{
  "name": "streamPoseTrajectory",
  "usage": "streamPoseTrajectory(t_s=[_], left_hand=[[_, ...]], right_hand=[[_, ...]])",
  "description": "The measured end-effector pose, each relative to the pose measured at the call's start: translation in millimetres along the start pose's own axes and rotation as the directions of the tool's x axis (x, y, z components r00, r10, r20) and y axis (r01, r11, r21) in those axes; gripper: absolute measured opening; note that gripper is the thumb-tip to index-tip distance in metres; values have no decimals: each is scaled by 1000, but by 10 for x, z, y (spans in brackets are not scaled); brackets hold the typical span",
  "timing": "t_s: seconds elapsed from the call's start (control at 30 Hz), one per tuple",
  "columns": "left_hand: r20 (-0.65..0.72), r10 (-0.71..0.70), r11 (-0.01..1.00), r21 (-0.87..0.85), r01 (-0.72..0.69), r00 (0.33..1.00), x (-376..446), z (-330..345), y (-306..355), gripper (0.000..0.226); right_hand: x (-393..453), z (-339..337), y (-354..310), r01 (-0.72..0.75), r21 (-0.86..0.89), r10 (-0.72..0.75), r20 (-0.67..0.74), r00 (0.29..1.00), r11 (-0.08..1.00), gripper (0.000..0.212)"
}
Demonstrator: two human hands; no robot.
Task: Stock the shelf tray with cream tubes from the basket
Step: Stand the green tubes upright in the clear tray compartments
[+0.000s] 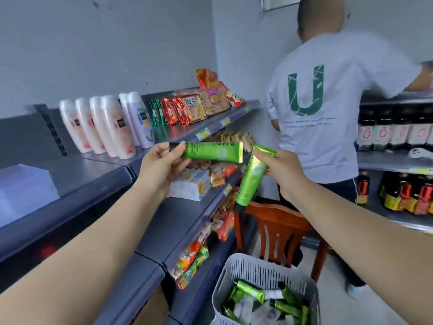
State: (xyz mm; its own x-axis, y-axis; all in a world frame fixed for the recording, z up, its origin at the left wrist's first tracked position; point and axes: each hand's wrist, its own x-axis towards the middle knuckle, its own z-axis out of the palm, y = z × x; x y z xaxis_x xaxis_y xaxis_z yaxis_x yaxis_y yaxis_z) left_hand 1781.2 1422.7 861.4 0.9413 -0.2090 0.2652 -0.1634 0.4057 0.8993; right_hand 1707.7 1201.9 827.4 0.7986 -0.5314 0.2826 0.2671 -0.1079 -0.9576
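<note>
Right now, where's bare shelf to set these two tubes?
Bare grey shelf between the white bottles and the pale tray; also bare in front of the green packs. Crowded: the biscuit row and the lower snack shelves.

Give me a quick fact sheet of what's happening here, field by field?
left hand: holds a green cream tube level, by its dark cap end
right hand: pinches a second green tube by its crimped end, cap hanging down
basket: grey, slatted, low right, more green tubes inside
shelf: white bottles stand upright, snack packs beyond
bystander: person in white shirt, back turned, at another shelf
</note>
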Motion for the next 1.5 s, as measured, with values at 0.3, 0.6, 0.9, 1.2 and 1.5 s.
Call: streamPoseTrajectory(t_s=[0.3,0.6,0.9,1.2,1.5], left_hand=[[0,122,987,-102,-121,993,-218,-419,1140,21],[-96,267,961,-48,-272,959,-653,-1182,2008,15],[-208,458,876,268,-400,864,-1261,-2037,2696,14],[-244,416,518,855,-8,876,-2328,-2626,3391,19],[-314,295,276,932,234,903,-3033,-2902,3923,29]], right_hand=[[-167,787,-998,143,161,-171,172,970,977,8],[-495,1820,-1541,233,232,-294,279,914,944,11],[-953,2876,-1936,124,363,-302,489,818,923,18],[-1793,3875,-2299,12,496,-374,639,672,868,14],[-2595,4479,-2571,-8,560,-441,662,606,829,16]])
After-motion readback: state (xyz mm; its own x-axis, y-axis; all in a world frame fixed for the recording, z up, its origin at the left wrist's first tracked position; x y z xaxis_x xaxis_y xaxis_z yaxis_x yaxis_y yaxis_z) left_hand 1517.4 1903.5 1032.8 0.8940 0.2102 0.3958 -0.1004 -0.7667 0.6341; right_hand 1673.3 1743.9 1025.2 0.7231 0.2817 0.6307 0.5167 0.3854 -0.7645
